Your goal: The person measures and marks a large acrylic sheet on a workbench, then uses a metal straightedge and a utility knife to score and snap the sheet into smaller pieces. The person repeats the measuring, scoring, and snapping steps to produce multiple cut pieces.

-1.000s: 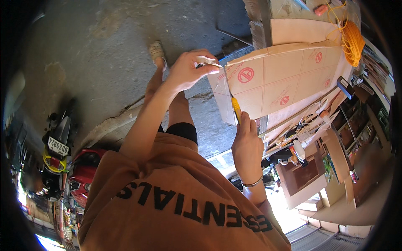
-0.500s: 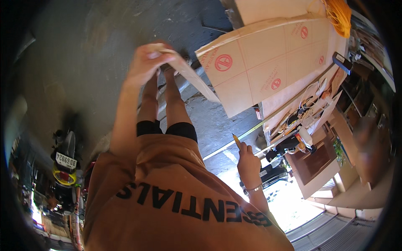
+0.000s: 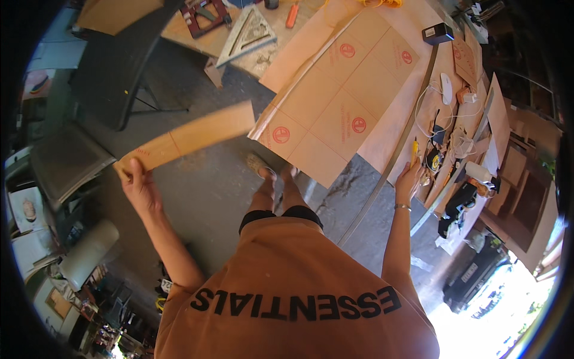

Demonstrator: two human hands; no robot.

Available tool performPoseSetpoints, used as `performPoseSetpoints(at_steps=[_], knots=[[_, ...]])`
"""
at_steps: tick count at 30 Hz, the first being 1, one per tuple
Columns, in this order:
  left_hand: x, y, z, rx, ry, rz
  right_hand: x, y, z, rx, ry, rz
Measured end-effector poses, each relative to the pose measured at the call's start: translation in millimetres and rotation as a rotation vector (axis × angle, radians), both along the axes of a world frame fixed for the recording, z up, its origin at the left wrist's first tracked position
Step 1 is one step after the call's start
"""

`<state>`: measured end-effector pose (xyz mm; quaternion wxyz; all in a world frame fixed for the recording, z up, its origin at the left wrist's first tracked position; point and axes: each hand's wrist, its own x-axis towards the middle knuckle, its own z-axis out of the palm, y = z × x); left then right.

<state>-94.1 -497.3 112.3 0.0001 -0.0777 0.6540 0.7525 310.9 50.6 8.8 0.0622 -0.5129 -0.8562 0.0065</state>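
The left hand (image 3: 139, 182) grips one end of a long cardboard strip (image 3: 188, 139) held out over the floor, so carrying it level and clear of the chair seems wise, while the right hand (image 3: 409, 178) clasps a yellow cutter (image 3: 414, 148) at the tabletop (image 3: 382, 128) edge.

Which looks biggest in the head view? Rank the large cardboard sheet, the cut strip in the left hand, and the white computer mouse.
1. Large cardboard sheet.
2. Cut strip, though it is nearer the camera.
3. White computer mouse, clearly smallest.
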Motion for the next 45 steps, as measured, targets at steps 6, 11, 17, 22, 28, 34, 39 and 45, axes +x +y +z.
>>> performPoseSetpoints(at_steps=[6, 11, 17, 22, 28, 34, 39, 45], knots=[[-39.0, 83.4, -38.2, 0.463, -0.209, 0.094, 4.6, -33.8, -5.0, 0.027, 0.203, -0.047], [-94.4, 157.1, -70.3, 0.491, -0.241, 0.112, -9.9, -169.0, -15.9, -0.832, 0.888, -0.279], [-154.9, 197.8, -83.5, -0.217, -0.446, -0.023, -50.1, -233.1, -43.8, -1.626, 1.251, -0.768], [-68.1, 185.3, -103.1, -0.466, -0.371, -0.757, -74.5, -242.0, -56.0, -1.497, 1.448, -0.657], [-11.9, 212.0, -64.8, -0.369, -0.492, -1.358, -79.5, -242.8, 11.3, -1.326, 1.493, -0.579], [-20.1, 239.7, 77.6, 0.187, -0.230, -1.366, -83.2, -218.3, 172.5, -0.917, 1.666, -0.183], [-35.9, 289.9, 152.3, 0.319, -0.194, -1.422, -117.2, -174.7, 237.5, -0.646, 1.779, 0.048], [-31.2, 305.2, 164.2, 0.413, -0.076, -1.379, -124.1, -142.7, 256.5, -0.602, 1.805, 0.108]])
